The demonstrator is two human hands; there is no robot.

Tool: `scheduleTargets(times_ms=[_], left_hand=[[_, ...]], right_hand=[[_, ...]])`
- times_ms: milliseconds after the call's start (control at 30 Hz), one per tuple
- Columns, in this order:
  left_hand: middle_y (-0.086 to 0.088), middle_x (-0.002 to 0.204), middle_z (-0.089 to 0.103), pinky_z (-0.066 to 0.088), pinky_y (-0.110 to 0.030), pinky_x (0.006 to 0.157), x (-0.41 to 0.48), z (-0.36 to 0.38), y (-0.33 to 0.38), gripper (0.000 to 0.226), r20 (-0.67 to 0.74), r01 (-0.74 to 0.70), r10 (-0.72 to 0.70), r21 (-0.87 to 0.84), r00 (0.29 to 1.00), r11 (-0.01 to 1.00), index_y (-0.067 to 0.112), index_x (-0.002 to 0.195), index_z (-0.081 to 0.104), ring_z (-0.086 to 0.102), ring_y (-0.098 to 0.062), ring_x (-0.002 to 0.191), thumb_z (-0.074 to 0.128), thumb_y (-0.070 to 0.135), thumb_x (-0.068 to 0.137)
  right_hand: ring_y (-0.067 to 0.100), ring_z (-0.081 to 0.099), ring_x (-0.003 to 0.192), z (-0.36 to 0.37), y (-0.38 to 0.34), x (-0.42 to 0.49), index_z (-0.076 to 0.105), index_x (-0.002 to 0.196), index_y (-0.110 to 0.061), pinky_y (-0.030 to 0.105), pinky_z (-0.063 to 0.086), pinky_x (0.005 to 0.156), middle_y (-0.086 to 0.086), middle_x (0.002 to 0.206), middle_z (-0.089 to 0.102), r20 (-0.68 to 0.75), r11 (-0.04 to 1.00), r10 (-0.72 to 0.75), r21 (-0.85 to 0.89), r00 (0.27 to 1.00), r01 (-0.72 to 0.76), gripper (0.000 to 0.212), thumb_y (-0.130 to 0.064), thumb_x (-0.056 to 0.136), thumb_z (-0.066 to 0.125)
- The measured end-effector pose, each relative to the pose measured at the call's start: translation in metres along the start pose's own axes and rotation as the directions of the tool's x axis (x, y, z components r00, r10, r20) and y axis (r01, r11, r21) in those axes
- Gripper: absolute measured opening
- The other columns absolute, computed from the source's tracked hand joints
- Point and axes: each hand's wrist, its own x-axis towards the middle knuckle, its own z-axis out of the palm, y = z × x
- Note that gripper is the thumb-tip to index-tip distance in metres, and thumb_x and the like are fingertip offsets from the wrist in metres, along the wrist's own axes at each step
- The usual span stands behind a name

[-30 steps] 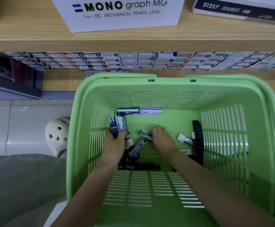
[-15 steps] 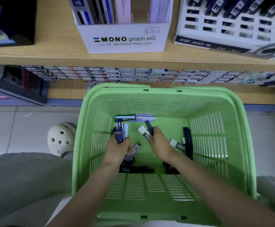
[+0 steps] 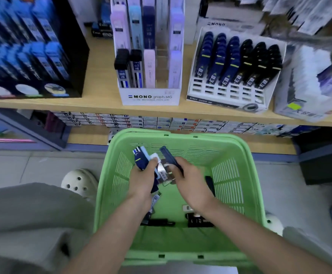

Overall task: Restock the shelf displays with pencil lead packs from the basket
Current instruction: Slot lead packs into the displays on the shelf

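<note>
While both hands hover inside the green basket (image 3: 216,138), the left hand (image 3: 141,181) grips a small bundle of pencil lead packs (image 3: 141,158) and the right hand (image 3: 190,180) pinches one dark navy pack (image 3: 169,157). More packs (image 3: 199,221) lie on the basket floor. Above, a wooden shelf (image 3: 99,76) carries the white MONO display box (image 3: 150,97).

trousers (image 3: 26,214): grey, plain
left clog (image 3: 79,183): cream, round holes
right clog (image 3: 273,223): cream, only an edge shows
left hand (image 3: 141,179), right hand (image 3: 190,181), forearms (image 3: 111,230): bare
</note>
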Motion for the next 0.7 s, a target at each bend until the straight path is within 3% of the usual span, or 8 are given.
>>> scheduleTargets(times_ms=[133,200,267,333,400,600,700], left_hand=[[-0.003,0.067,0.069,0.050,-0.035,0.071,-0.027,0.004,0.019,0.015,0.092,-0.052,0.058,-0.067,0.994,0.996,0.014,0.081,0.059,0.062,-0.024,0.067,0.057,0.022,0.093],[0.003,0.061,0.070,0.054,-0.038,0.076,-0.042,0.006,0.032,0.015,0.149,-0.087,0.100,-0.094,0.984,0.992,0.015,0.083,0.060,0.065,-0.021,0.067,0.055,0.022,0.095],[-0.001,0.065,0.069,0.055,-0.039,0.075,-0.055,0.008,0.046,0.017,0.183,-0.113,0.133,-0.118,0.974,0.987,0.010,0.086,0.059,0.065,-0.018,0.062,0.055,0.024,0.095],[-0.004,0.070,0.065,0.057,-0.032,0.064,-0.068,0.009,0.058,0.019,0.224,-0.140,0.169,-0.139,0.960,0.980,0.008,0.088,0.058,0.064,-0.015,0.058,0.055,0.025,0.094],[-0.005,0.073,0.065,0.055,-0.025,0.055,-0.082,0.010,0.066,0.015,0.282,-0.183,0.213,-0.127,0.936,0.975,0.009,0.091,0.059,0.064,-0.014,0.059,0.058,0.024,0.092],[0.003,0.070,0.071,0.054,-0.031,0.069,-0.112,0.015,0.082,0.012,0.352,-0.274,0.290,-0.097,0.890,0.957,0.016,0.095,0.063,0.066,-0.012,0.065,0.069,0.016,0.084],[-0.002,0.074,0.070,0.053,-0.034,0.075,-0.124,0.014,0.089,0.015,0.402,-0.288,0.308,-0.111,0.862,0.951,0.016,0.100,0.063,0.064,-0.015,0.069,0.068,0.018,0.085]], right_hand=[[0.000,0.047,0.070,-0.035,-0.024,-0.012,0.054,0.123,-0.013,0.007,0.034,0.061,-0.008,0.088,0.048,-0.038,0.977,-0.113,-0.185,0.993,0.104,0.032,-0.023,0.101,0.034],[0.004,0.049,0.084,-0.052,-0.038,-0.019,0.046,0.135,-0.018,0.007,0.032,0.069,-0.008,0.095,0.043,-0.041,0.977,-0.117,-0.182,0.992,0.107,0.041,-0.030,0.101,0.026],[0.003,0.046,0.080,-0.068,-0.050,-0.025,0.040,0.140,-0.021,0.006,0.034,0.069,-0.007,0.096,0.040,-0.039,0.985,-0.103,-0.145,0.994,0.097,0.041,-0.029,0.101,0.029],[0.001,0.045,0.077,-0.082,-0.060,-0.030,0.046,0.136,-0.021,0.007,0.035,0.069,-0.010,0.096,0.043,-0.059,0.984,-0.121,-0.136,0.991,0.112,0.037,-0.022,0.100,0.039],[-0.002,0.049,0.086,-0.094,-0.071,-0.036,0.052,0.129,-0.022,0.007,0.036,0.073,-0.013,0.107,0.051,-0.099,0.982,-0.146,-0.138,0.984,0.132,0.032,-0.020,0.097,0.047],[-0.011,0.055,0.086,-0.124,-0.104,-0.065,0.054,0.094,-0.030,0.003,0.040,0.073,-0.019,0.094,0.060,-0.247,0.986,-0.164,-0.001,0.955,0.169,0.017,-0.019,0.086,0.065],[0.003,0.063,0.077,-0.131,-0.117,-0.075,0.061,0.090,-0.025,0.016,0.048,0.073,-0.009,0.082,0.068,-0.329,0.965,-0.125,0.178,0.936,0.191,0.012,-0.015,0.086,0.065]])
